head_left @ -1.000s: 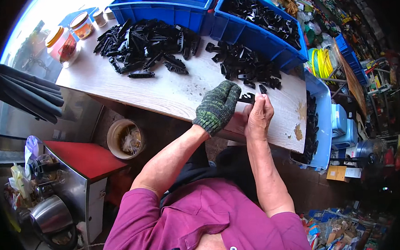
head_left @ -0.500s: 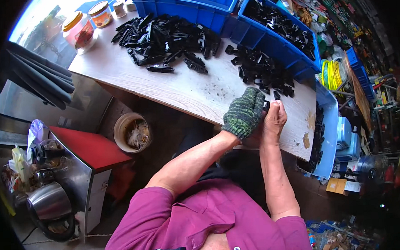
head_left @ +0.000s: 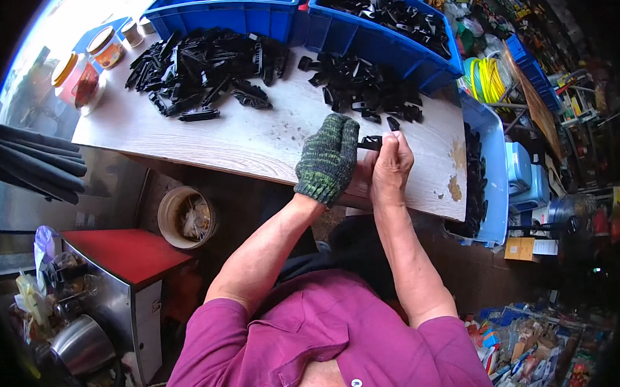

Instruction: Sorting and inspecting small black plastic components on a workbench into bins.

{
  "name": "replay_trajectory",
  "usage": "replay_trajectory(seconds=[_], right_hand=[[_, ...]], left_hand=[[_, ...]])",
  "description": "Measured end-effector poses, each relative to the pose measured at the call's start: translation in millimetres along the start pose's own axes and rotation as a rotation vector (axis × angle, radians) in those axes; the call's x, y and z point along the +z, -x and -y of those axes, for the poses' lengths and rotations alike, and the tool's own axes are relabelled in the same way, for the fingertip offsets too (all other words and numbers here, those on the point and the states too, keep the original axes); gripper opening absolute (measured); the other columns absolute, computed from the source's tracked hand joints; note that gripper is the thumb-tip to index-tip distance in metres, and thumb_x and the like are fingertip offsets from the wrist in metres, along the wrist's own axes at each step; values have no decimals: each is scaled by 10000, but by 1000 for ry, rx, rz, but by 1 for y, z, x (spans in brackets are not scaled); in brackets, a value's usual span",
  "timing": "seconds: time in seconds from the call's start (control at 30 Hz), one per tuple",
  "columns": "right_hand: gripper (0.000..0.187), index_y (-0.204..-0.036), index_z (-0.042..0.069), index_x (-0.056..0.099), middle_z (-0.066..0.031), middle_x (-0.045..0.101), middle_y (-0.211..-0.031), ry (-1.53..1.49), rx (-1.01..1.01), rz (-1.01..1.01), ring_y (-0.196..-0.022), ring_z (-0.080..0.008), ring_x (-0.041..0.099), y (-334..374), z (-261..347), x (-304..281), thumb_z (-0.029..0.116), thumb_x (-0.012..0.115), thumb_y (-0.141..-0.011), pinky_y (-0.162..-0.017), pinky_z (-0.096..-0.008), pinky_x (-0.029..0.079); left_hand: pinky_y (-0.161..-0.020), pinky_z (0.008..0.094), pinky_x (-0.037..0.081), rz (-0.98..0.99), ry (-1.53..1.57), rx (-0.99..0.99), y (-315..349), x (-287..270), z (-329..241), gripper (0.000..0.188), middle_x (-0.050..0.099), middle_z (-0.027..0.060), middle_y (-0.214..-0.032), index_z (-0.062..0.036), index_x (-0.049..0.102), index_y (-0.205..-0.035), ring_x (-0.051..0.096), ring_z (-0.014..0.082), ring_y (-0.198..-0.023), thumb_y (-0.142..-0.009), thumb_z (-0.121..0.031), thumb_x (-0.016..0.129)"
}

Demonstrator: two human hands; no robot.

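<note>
My left hand (head_left: 328, 159), in a dark green and black knit glove, is closed at the near side of the table. My right hand (head_left: 391, 167) is bare and closed beside it, with the thumb on top. Between the two hands shows a black plastic part (head_left: 370, 143), gripped from both sides; the fingers hide most of it. Just beyond the right thumb is a small black piece (head_left: 393, 124). Past the hands lies a heap of short black plastic parts (head_left: 360, 82). Farther left is a larger heap of long black parts (head_left: 202, 69).
Blue crates (head_left: 224, 19) stand along the table's back, one blue crate (head_left: 386, 39) full of black parts. Jars (head_left: 76, 79) sit at the far left. A light blue bin (head_left: 493, 184) is by the table's right end. Below left are a bucket (head_left: 167, 218) and a red-topped cabinet (head_left: 124, 254).
The view has shifted, so the table and heaps appear farther left and up. My hands have drawn slightly apart, and more of the black part shows between them.
</note>
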State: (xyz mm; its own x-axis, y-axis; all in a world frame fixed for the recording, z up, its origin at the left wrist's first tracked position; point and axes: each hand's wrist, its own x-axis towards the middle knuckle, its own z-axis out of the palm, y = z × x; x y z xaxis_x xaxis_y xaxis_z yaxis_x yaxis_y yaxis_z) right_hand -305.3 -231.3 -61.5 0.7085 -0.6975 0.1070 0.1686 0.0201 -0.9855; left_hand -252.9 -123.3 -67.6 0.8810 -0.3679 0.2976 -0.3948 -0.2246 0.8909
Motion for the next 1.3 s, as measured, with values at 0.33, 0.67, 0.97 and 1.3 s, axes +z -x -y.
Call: replay_trajectory(seconds=[0.33, 0.67, 0.97, 1.3], right_hand=[[246, -798, 110, 495, 3, 429, -543, -87, 96, -55, -385, -123, 405, 1, -1, -8, 300, 497, -954, -385, -273, 362], [239, -755, 41, 502, 19, 415, -669, 242, -186, -21, -644, -97, 383, -4, -7, -16, 180, 497, -949, -565, -289, 360], [292, -740, 88, 485, 62, 386, -682, 138, 5, 13, -635, -65, 358, 3, 4, -14, 265, 487, -972, -541, -266, 316], [275, -749, 79, 505, 60, 406, -672, 162, -140, 104, -626, -43, 360, -3, -4, -18, 241, 482, -971, -547, -239, 322]], left_hand=[[-684, 416, 478, -56, -28, 246, 3, 14, 8, 157, 584, 151, -916, -15, 610, -1031, 590, 326, -791, -983, -101, 488], [-671, 466, 489, -196, -451, 384, 14, 33, 1, 407, 585, 210, -1046, 0, 573, -1128, 610, 358, -819, -807, -237, 654], [-638, 476, 511, -131, -347, 406, 15, 26, 4, 305, 588, 220, -1021, -2, 586, -1098, 629, 375, -813, -830, -142, 625], [-751, 408, 516, 85, -170, 417, 7, -4, -7, 166, 639, 145, -995, -51, 661, -1010, 655, 316, -849, -950, -158, 548]])
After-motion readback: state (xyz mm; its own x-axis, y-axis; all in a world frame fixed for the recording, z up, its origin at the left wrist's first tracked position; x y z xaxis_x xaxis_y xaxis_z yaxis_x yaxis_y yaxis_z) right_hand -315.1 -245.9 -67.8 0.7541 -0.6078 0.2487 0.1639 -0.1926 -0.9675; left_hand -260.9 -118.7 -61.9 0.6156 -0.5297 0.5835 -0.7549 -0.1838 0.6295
